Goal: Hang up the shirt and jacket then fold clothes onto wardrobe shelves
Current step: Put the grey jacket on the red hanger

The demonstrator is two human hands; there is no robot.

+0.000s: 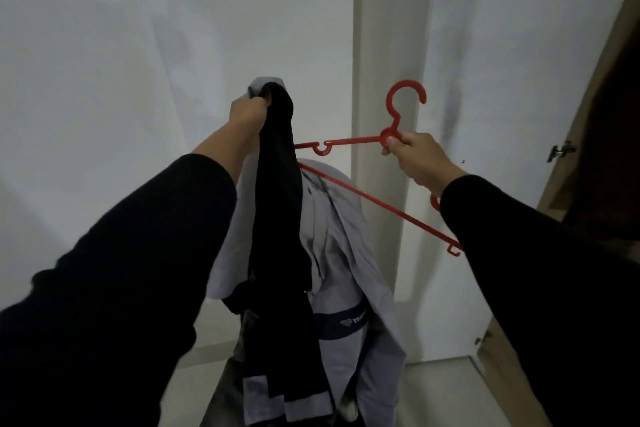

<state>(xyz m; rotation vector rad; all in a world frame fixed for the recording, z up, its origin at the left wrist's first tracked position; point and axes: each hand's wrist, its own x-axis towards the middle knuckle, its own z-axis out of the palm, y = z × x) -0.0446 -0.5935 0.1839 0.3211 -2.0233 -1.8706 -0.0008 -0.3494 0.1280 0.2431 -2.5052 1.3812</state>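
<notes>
A person's left hand (246,112) grips a grey-and-black jacket (322,253) bunched, seemingly by its collar, while the right hand (417,158) pinches a red hanger (349,141) just right of it; one arm seems inside the jacket, the other needs threading.

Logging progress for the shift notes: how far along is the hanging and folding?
Early. Nothing looks hung yet. In hand: the left hand grips the grey and black jacket by its top, while the right hand holds the red hanger, one end of it going into the garment. Left: seating it, hanging it, then folding; no shelves in view.
</notes>
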